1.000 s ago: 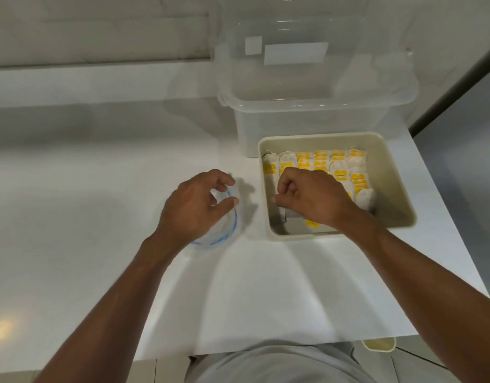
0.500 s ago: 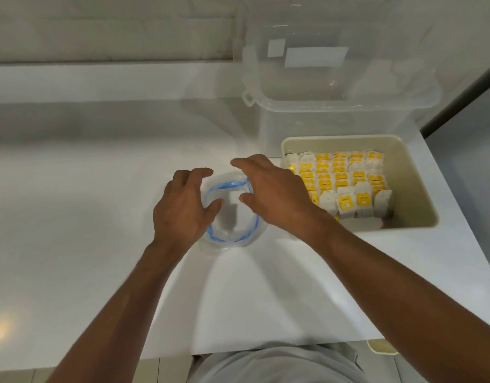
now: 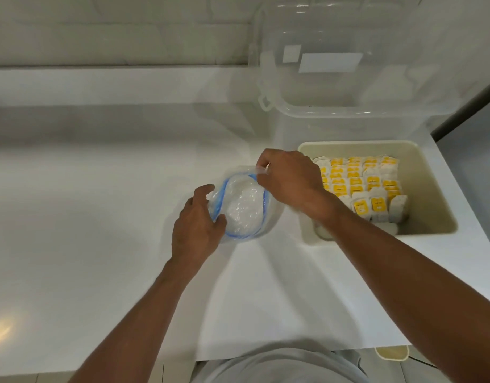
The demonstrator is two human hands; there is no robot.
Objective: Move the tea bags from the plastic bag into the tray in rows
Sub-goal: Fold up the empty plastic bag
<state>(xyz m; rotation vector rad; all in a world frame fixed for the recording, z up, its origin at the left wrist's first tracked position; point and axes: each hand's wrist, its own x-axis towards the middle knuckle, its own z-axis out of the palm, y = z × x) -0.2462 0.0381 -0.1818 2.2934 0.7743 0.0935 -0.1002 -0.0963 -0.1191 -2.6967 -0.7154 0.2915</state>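
Note:
A clear plastic bag point(image 3: 242, 207) with a blue zip rim stands open on the white counter, and I see no tea bags inside it. My left hand point(image 3: 195, 228) grips the bag's near-left rim. My right hand point(image 3: 288, 179) pinches the far-right rim at the top. To the right stands the beige tray point(image 3: 429, 189), holding several rows of white tea bags with yellow tags point(image 3: 362, 183). My right forearm hides the tray's near-left corner.
A large clear plastic storage bin point(image 3: 349, 78) stands behind the tray against the wall. The white counter point(image 3: 100, 217) ends at its right edge just past the tray. A pale object point(image 3: 391, 352) sits below the counter's front edge.
My right hand left the tray and moved left to the bag, taking its far rim. The bag's mouth is now pulled wider between both hands.

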